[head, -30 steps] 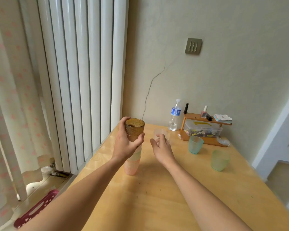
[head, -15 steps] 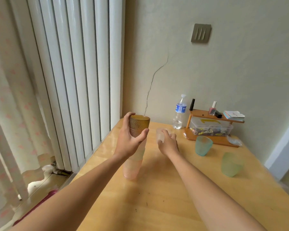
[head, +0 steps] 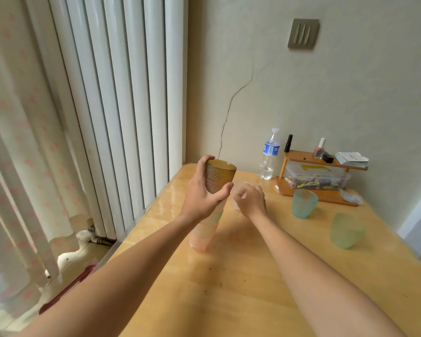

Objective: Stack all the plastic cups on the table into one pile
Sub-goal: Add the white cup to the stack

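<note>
Starting at the left of the wooden table (head: 229, 288), we have the pile (head: 206, 229) standing upright: a pink cup at the bottom, a pale green one above it, and an amber textured cup (head: 219, 175) on top. Our left hand (head: 202, 195) wraps the amber cup, fingers curled around its far side and thumb pressed across the front, so the pile is steadied from the top.

Just to the right, our right hand (head: 249, 199) is closed on a clear cup (head: 238, 190), fingers bent around its rim and side; the cup is pale and partly hidden by the hand, and we cannot tell whether it is lifted off the table.

Farther right, a teal cup (head: 304, 203) stands in front of the small wooden shelf (head: 321, 161), and a light green cup (head: 346, 229) stands well apart from it, nearer the table's right edge.

We judge that we are mid-task: three cups stacked, the clear one in hand, two left. The next move calls for raising the clear cup above the amber rim, lining it up mouth-up and lowering it in while the left hand keeps the tall pile from tipping.
</note>
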